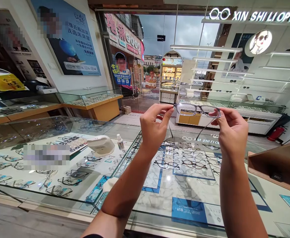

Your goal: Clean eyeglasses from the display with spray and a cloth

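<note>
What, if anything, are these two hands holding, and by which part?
A pair of glasses: the left hand pinches one outer corner of the frame, the right hand the other.

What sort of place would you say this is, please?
Most likely an optician's shop: the lit sign shows "XIN SHI LI OPTIC", spectacle frames lie in rows under glass, and the left hand and right hand hold eyeglasses.
</note>
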